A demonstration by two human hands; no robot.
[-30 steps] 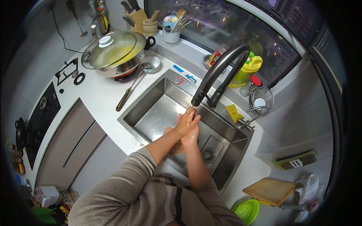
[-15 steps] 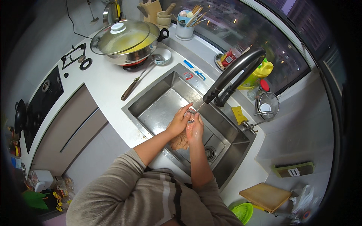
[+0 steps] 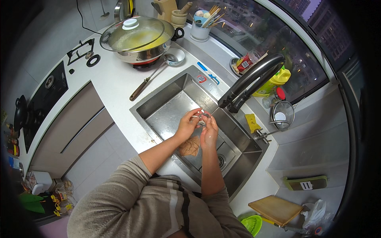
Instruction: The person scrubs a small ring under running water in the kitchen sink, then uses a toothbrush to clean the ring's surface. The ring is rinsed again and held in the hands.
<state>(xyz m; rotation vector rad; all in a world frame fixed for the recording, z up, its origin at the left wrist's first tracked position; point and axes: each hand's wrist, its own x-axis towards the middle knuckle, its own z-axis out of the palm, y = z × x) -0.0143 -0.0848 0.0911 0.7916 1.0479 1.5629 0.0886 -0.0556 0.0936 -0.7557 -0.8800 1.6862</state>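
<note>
Over the stainless steel sink (image 3: pixel 159 110), my left hand (image 3: pixel 188 126) and my right hand (image 3: pixel 209 134) meet fingertip to fingertip. Between them they grip a small, shiny silver-grey thing with a rounded edge (image 3: pixel 204 119); my fingers cover much of it, and its kind is unclear. Both hands are closed on it. Just below my wrists, a brown, wrinkled piece with dark lines (image 3: pixel 189 146) lies at the sink's near side. The dark curved faucet (image 3: pixel 254 81) reaches over the sink beyond my right hand.
A lidded steel pot (image 3: pixel 139 43) stands at the back left, near a bowl (image 3: pixel 176 56) and a long-handled ladle (image 3: pixel 143 84). Right of the sink are a yellow sponge (image 3: pixel 252 123), a wire strainer (image 3: pixel 283 115) and a red-lidded jar (image 3: pixel 274 98). A wooden board (image 3: pixel 276 209) leans lower right.
My fingers have shifted around the small silver-grey thing, showing more of it. A thin water stream fell from the faucet near my hands before; I cannot make it out now. My view has moved slightly.
</note>
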